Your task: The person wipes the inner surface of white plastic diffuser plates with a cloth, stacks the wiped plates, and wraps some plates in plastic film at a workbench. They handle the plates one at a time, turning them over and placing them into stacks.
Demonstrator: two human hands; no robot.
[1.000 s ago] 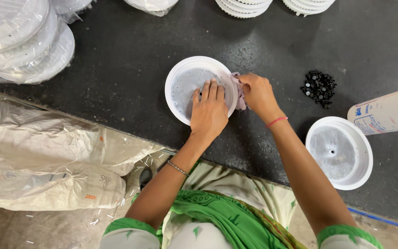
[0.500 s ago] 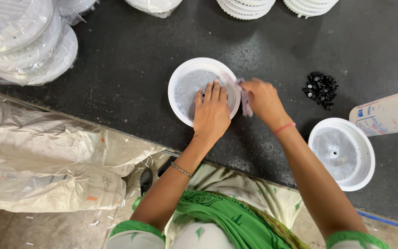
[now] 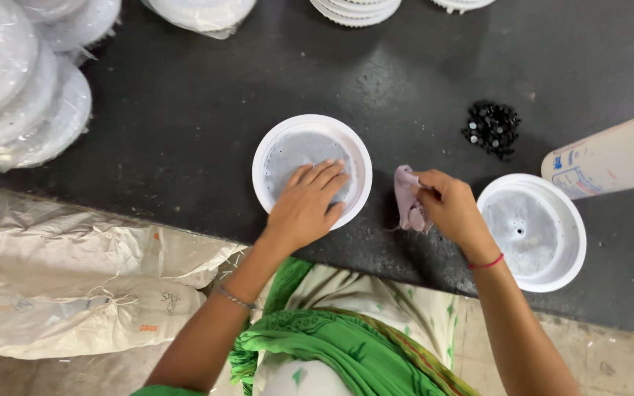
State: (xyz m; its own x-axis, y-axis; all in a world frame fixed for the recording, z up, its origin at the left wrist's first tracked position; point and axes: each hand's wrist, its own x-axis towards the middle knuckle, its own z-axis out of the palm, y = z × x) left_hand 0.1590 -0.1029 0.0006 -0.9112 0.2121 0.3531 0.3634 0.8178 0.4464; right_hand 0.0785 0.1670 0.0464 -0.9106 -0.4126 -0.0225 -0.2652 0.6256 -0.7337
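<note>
left hand (image 3: 308, 209): flat, palm down, fingers spread inside the white dish (image 3: 311, 170), pinning it to the table (image 3: 185, 125); not gripping
right hand (image 3: 450, 207): pinched shut on a small pinkish cloth (image 3: 407, 199), just off the dish at 3 o'clock; hands apart
dish: centre of the dark table, near its front edge; shallow round plastic, raised rim, greyish film inside
dish handling: looks light, thin and stiff; likely to skate on the smooth top unless pressed down; best held by the rim or flat from above, as now
cloth handling: soft, limp, bunches up; takes a pinch anywhere
second dish (image 3: 531, 232): 3 o'clock of the right hand, small hole in the middle, untouched
screws (image 3: 492, 127): small black heap at 1 o'clock of the cloth
bottle (image 3: 610, 155): white, lying on its side at far right
stacks (image 3: 20, 88): bagged white discs at 10 o'clock; more along the far edge
sacks (image 3: 75, 279): woven, below the table on the left
</note>
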